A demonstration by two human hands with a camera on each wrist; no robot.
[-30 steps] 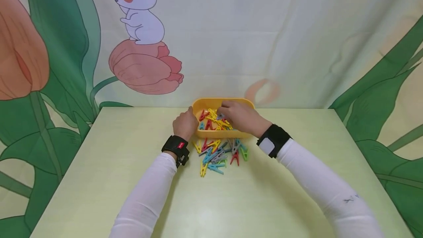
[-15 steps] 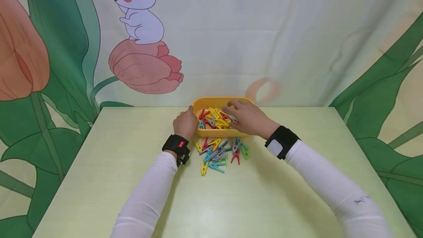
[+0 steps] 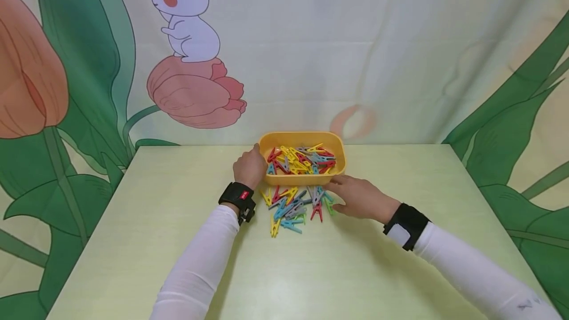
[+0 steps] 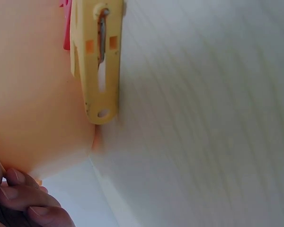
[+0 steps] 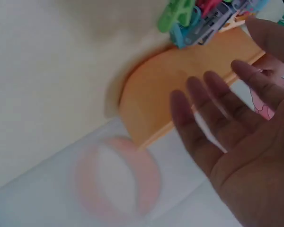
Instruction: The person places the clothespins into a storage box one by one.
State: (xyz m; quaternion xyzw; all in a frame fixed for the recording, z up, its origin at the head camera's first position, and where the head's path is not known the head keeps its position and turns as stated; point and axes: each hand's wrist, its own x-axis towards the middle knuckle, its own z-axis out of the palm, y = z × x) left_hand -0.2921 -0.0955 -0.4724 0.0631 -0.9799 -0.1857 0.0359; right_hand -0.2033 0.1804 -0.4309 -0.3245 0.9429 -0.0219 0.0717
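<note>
My left hand (image 3: 250, 168) grips the left end of a yellow plastic tub (image 3: 304, 180); in the left wrist view its curled fingers (image 4: 24, 196) are at the rim. Inside the tub lies a mix of red, yellow, blue and grey clothespins (image 3: 293, 158). More clothespins (image 3: 291, 207) form a loose pile on the table in front of it. My right hand (image 3: 362, 197) hovers by the pile's right side, near a green clothespin (image 5: 179, 13). Its fingers are spread and hold nothing. One yellow clothespin (image 4: 100, 61) stands out beside the tub wall.
The pale table (image 3: 146, 241) runs back to a printed cloth (image 3: 302, 53) with a rabbit and flowers, right behind the tub. Both forearms, in white sleeves with black wrist bands, reach in from the front.
My right hand has come out of the tub, moving toward me and to the right, down beside the pile. Clothespins it covered now show in the tub. The left hand stays put.
</note>
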